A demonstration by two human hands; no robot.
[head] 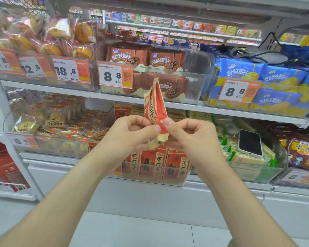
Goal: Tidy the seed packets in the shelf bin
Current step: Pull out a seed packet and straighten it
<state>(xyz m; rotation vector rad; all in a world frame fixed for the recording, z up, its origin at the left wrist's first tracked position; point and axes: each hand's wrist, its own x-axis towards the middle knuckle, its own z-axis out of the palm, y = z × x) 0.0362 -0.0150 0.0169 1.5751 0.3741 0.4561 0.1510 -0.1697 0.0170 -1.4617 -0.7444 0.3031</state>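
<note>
A: While both pinch so low, what might go wrong?
B: Left hand (130,132) and right hand (189,134) pinch the seed packets (156,104) by the lower end, just above the shelf bin (150,181); a slack pinch could drop one outside it.
A: Writing?
B: "8.8" on the price tag (115,75) above the bin.

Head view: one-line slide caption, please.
Left hand and right hand pinch red seed packets upright before the clear shelf bin holding more.

Entry left open from above
The front of the clear plastic shelf bin (103,123) is filled by upright red-and-tan seed packets (151,166); room is left above them, capped by the white shelf board (189,106).
</note>
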